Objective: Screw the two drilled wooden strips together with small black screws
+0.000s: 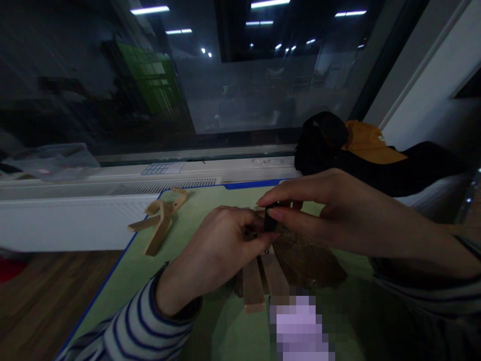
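Observation:
A small black, roughly cylindrical piece [269, 223] stands upright above two wooden strips [254, 291]. Its upper part is pinched between the thumb and fingers of my right hand [319, 213]. My left hand [225, 245] is closed around the area at the piece's lower end, over the strips. What its fingertips grip is hidden. A small metal bit shows just under the left thumb. Beside the strips, under my right hand, lies a brown, irregular flat piece [310, 258].
Jointed wooden pieces [163, 220] lie at the left of the green tabletop [195, 215], which has blue edging. Behind it are a radiator [75, 223] and a window sill with a clear plastic container [54, 161]. Black and orange cloth items [370, 140] are heaped at right.

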`<act>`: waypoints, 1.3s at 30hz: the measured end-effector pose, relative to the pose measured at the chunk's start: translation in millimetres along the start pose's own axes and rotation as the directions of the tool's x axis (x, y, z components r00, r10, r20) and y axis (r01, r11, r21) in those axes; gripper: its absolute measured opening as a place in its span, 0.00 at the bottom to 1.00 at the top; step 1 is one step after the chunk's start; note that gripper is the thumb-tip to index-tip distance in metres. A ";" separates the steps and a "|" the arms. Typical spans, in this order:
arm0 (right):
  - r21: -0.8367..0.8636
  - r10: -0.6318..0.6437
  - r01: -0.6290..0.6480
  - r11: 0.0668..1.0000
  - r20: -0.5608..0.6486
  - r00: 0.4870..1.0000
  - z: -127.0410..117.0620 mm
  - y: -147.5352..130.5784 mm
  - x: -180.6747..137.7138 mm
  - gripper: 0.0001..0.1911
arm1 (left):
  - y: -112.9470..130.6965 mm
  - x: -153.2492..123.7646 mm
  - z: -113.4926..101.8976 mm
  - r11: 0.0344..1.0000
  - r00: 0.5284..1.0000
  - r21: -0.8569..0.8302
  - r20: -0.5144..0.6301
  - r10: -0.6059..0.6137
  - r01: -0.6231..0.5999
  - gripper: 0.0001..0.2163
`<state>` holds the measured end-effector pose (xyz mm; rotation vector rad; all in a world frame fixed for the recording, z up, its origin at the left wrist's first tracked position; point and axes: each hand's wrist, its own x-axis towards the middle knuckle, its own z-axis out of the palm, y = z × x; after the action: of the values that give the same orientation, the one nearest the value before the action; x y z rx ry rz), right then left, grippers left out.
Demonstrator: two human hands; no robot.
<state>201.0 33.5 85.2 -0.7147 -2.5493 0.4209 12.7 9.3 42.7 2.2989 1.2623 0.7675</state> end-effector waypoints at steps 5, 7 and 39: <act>-0.010 0.013 -0.013 1.000 0.014 1.000 -0.2 0.6 0.9 0.10 | 0.4 -0.3 -0.7 0.998 0.999 -0.052 0.019 -0.026 0.027 0.05; -0.025 0.024 -0.024 0.999 0.008 1.000 0.0 0.4 0.2 0.10 | 0.4 -0.6 -0.3 0.996 0.999 -0.071 0.027 -0.045 0.047 0.05; -0.053 -0.008 0.003 0.999 -0.095 0.995 6.4 -0.8 -0.1 0.10 | -5.2 0.2 2.3 0.999 0.999 0.002 -0.028 -0.032 0.032 0.06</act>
<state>197.5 31.8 80.0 -0.7287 -2.4807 0.3108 10.9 11.8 37.9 2.2713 1.3103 0.7903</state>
